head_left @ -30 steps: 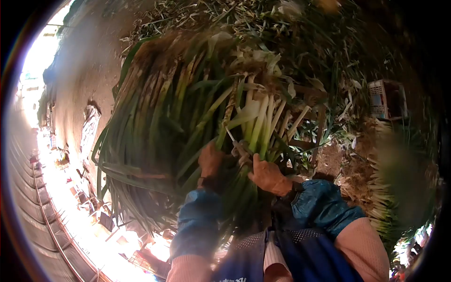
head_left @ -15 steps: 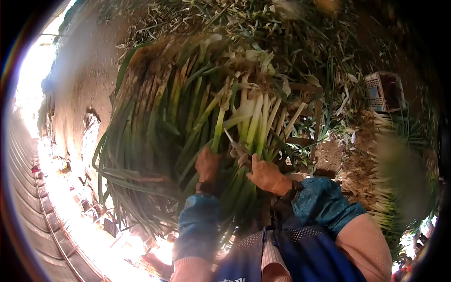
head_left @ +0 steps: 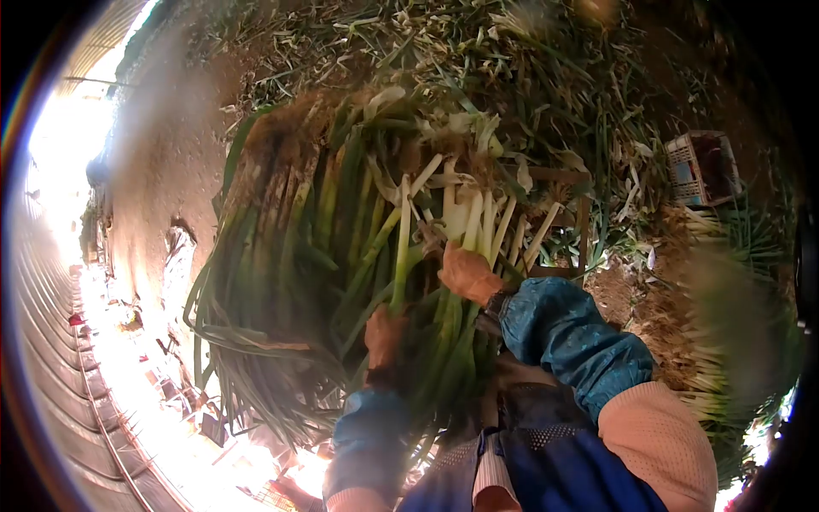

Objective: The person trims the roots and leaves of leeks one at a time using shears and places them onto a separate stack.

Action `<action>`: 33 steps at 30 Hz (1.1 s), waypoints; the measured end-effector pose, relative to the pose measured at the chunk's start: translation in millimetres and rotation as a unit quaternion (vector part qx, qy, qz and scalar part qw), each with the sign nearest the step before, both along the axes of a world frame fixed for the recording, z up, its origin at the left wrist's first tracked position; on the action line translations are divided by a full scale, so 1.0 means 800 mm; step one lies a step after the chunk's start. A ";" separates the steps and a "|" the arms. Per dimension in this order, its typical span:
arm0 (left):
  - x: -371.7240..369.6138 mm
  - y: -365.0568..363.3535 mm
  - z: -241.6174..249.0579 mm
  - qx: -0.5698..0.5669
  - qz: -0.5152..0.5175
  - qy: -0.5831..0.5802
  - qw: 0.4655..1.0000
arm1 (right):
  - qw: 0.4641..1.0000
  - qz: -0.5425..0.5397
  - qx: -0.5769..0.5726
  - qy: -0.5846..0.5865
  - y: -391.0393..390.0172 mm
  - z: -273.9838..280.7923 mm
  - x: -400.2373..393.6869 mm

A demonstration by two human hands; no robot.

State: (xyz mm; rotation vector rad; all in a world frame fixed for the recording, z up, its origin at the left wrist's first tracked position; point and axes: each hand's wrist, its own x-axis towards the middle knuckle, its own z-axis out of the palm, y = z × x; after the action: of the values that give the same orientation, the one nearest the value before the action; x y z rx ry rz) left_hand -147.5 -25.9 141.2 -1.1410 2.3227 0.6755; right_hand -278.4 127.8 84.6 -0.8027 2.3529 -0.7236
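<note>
My left hand [head_left: 386,337] is closed around the green part of a long green onion [head_left: 403,243], whose pale stem points away from me. Just to its right, my right hand [head_left: 469,271] is closed on what looks like a small knife [head_left: 418,213]; its thin blade is near the stem and partly blurred. Several trimmed white stems [head_left: 473,224] lie just beyond the right hand. On the left spreads a large heap of untrimmed green onions [head_left: 281,230], with brown, soil-covered root ends at the far side and leaves toward me.
Stripped leaves [head_left: 546,77] litter the ground beyond the heap. A plastic crate [head_left: 682,171] stands at the right, near a row of green onions [head_left: 704,358] with pale ends. A wooden bar [head_left: 582,226] shows beside the white stems. Bare ground [head_left: 162,196] lies at left.
My left hand has drawn back toward me with the onion, baring more of its pale stem. My right hand has moved forward and slightly left with the knife. The view has shifted slightly.
</note>
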 end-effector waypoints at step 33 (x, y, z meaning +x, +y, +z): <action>-0.155 -0.068 -0.150 -0.249 -0.253 0.151 0.922 | 0.997 -0.016 0.019 -0.074 0.077 0.020 0.029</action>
State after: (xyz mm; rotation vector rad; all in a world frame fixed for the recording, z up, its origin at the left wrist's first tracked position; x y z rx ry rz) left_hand -271.3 -80.0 20.9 -0.5794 2.9963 0.0615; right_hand -255.3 189.7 101.0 -0.6732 2.2440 -0.7249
